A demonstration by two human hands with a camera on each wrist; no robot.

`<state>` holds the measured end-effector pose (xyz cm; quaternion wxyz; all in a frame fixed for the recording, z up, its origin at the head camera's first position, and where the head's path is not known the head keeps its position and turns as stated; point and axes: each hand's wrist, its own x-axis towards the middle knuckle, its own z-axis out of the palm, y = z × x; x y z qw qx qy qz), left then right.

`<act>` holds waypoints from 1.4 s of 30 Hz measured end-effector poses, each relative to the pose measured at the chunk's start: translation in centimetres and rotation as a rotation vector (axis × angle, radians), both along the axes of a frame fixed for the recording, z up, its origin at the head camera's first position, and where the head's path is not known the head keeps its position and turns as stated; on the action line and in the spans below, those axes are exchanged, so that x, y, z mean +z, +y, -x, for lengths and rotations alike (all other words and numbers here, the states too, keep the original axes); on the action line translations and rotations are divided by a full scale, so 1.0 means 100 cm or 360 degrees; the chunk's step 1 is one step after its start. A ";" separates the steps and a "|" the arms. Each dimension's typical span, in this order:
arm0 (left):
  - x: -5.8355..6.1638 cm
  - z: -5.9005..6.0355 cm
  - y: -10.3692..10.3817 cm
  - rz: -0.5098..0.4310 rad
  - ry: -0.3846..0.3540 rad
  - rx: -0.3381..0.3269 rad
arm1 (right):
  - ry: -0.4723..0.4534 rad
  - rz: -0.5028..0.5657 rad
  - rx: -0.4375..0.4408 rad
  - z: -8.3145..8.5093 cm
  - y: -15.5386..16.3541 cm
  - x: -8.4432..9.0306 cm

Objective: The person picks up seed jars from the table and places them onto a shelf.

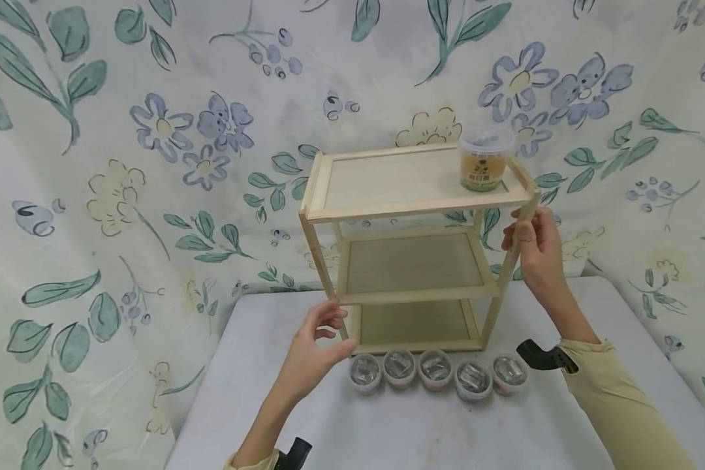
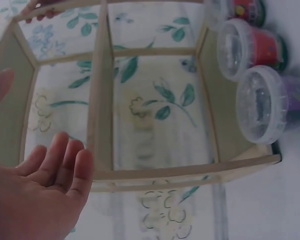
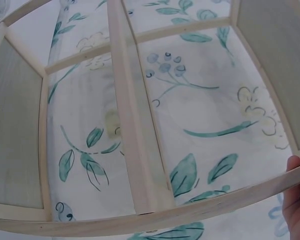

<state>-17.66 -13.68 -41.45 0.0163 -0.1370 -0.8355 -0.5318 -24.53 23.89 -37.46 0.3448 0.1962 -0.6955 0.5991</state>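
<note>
A pale wooden three-tier shelf [image 1: 388, 179] stands on the white table. My right hand [image 1: 540, 251] grips its right front post near the top, thumb on the near side; in the right wrist view the fingers [image 3: 294, 192] wrap that post at the right edge. My left hand [image 1: 308, 356] is beside the lower left post with loosely bent fingers. In the left wrist view, that hand [image 2: 45, 185] holds nothing, and whether it touches the post is unclear. On the top tier, at the right, sits a clear-lidded tub [image 1: 483, 160] with yellow contents.
Several small lidded tubs [image 1: 436, 370] line up on the white table [image 1: 399, 431] before the shelf's base. The left wrist view shows red [image 2: 265, 50] and purple [image 2: 296, 92] ones. A floral curtain [image 1: 170, 294] hangs behind the shelf and along the table's sides.
</note>
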 end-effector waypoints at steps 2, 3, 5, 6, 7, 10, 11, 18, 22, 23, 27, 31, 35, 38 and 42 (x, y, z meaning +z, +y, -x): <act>-0.009 -0.002 -0.001 0.0006 -0.0028 0.0029 | -0.0003 -0.0009 -0.0012 0.000 0.000 0.000; -0.013 -0.004 -0.001 0.0004 -0.0042 0.0041 | -0.0003 -0.0015 -0.0016 0.000 0.000 -0.001; -0.022 -0.006 -0.003 -0.0010 -0.0061 0.0066 | -0.0005 -0.0023 -0.0019 0.001 -0.001 -0.001; -0.027 -0.007 -0.003 -0.0018 -0.0072 0.0083 | -0.0002 -0.0018 -0.0014 0.001 -0.001 -0.001; -0.033 -0.008 -0.003 -0.0023 -0.0082 0.0096 | 0.0005 -0.0006 -0.0005 0.001 -0.001 -0.002; -0.053 -0.010 -0.003 -0.0034 -0.0127 0.0141 | 0.0033 0.0035 0.0032 0.002 0.000 -0.002; -0.060 -0.011 -0.003 -0.0026 -0.0149 0.0159 | 0.0041 0.0046 0.0042 0.002 0.000 -0.002; -0.102 -0.017 0.001 0.0038 -0.0248 0.0277 | 0.0026 0.0025 0.0025 0.002 0.001 -0.001; -0.119 -0.017 0.006 0.0066 -0.0255 0.0311 | 0.0022 0.0027 0.0021 0.001 0.001 -0.001; -0.123 -0.017 0.007 0.0078 -0.0253 0.0318 | 0.0022 0.0028 0.0021 0.001 0.001 -0.001; -0.137 -0.017 0.012 0.0067 -0.0252 0.0360 | 0.0021 0.0026 0.0025 0.001 0.001 -0.001; -0.150 -0.016 0.016 0.0029 -0.0250 0.0382 | 0.0007 0.0017 0.0005 0.001 0.002 -0.002; -0.160 -0.015 0.020 -0.0009 -0.0277 0.0358 | -0.0017 -0.0009 -0.0032 0.001 0.002 -0.001; -0.165 -0.014 0.024 -0.0032 -0.0310 0.0347 | -0.0034 -0.0008 -0.0035 0.001 0.002 -0.001; -0.169 -0.014 0.027 -0.0046 -0.0305 0.0366 | -0.0043 0.0016 -0.0012 0.001 0.001 -0.001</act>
